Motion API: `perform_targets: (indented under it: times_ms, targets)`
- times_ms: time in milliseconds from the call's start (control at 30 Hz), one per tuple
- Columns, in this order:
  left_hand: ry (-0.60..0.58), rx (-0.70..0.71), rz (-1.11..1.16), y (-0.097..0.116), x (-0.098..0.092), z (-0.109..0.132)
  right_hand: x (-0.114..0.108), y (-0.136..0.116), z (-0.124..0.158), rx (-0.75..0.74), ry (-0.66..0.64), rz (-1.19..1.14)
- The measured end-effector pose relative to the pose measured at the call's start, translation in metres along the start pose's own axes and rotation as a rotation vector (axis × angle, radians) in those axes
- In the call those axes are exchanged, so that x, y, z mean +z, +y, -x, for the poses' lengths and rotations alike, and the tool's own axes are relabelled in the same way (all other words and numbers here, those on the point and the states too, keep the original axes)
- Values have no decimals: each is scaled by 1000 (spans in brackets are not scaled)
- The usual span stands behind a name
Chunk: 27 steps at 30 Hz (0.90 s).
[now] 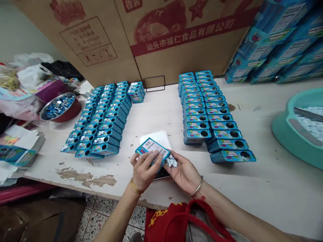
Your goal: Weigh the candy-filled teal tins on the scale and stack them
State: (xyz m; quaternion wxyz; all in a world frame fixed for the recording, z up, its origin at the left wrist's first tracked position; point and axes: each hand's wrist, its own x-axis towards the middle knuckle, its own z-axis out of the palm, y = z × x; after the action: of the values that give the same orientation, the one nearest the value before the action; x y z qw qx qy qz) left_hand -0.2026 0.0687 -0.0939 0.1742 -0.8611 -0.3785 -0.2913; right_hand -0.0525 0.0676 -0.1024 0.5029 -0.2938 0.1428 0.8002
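Observation:
My left hand (145, 169) grips a blue candy box (154, 149) from above, its printed label facing up. The box is tilted, one end toward my right hand. White candies (171, 161) lie heaped in the cupped palm of my right hand (186, 174), right at that end of the box. Beneath both hands sits a small scale (157, 136) with a white top; its dark front is partly covered by my hands.
Upright candy boxes (104, 131) with white candies at their openings stand in rows on the left. More rows of boxes (224, 134) stand right of centre. A teal basin (292, 131) holds white candies. A metal bowl (59, 107) contains blue wrapped pieces. Large cartons (164, 60) line the back.

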Motion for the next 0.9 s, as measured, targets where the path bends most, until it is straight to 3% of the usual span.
perform_targets:
  times_ms: [167,267,367,467,600,700,800,833,900]
  targets:
    - [-24,-149,141,-4,6,4,-1,-2,0,-22,0,15]
    - [-42,-401,372,-8,15,6,-4,-8,2,-53,37,46]
    - [21,-694,614,-15,29,6,-9,-16,6,-47,66,85]
    - [57,-823,759,-22,45,6,-15,-22,11,-37,65,97]
    - [15,-816,799,-32,49,7,-24,-26,18,-22,97,107]
    - [28,-712,609,-31,35,8,-31,-27,22,-5,118,100]
    - [141,-547,336,-11,13,10,-40,-27,25,15,118,90]
    - [124,-479,325,0,8,10,-43,-26,26,22,107,90]
    - [-40,-344,422,28,1,12,-49,-24,27,36,73,92]
